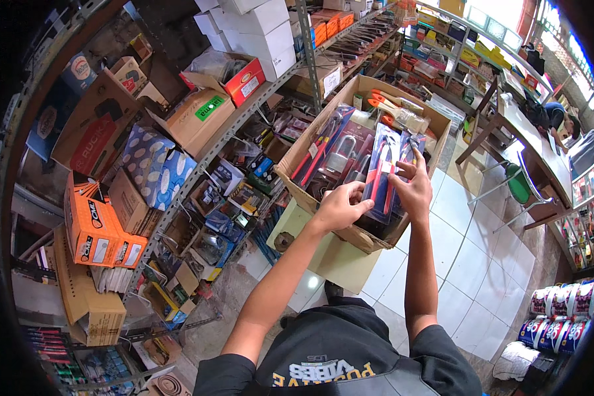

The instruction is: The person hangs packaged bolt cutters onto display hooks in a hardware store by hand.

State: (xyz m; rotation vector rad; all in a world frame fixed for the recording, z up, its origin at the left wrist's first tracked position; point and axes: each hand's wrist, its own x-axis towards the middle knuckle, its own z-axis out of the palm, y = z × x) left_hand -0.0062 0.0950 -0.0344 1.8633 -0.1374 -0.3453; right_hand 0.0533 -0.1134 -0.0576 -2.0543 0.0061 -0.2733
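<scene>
A large open cardboard box (297,195) filled with packaged hardware stands before me on a pale yellow surface. My left hand (344,205) grips the lower left edge of a blister-packed hand tool with red handles (380,168). Over the right side of that pack is my right hand (413,183), its fingers spread and its index finger at a second pack of pliers-like tools (413,143); whether it grips anything is unclear. Farther left in the box lie a packaged padlock (343,154) and a pack with red handles (317,148). Paintbrushes with orange handles (383,101) lie at the far end.
Metal shelving (213,133) crowded with boxes runs along the left. A wooden table (529,133) and a green-seated chair (519,183) stand right, with a person (557,121) beyond the table. Paint cans (554,331) are stacked lower right on the tiled floor (460,247).
</scene>
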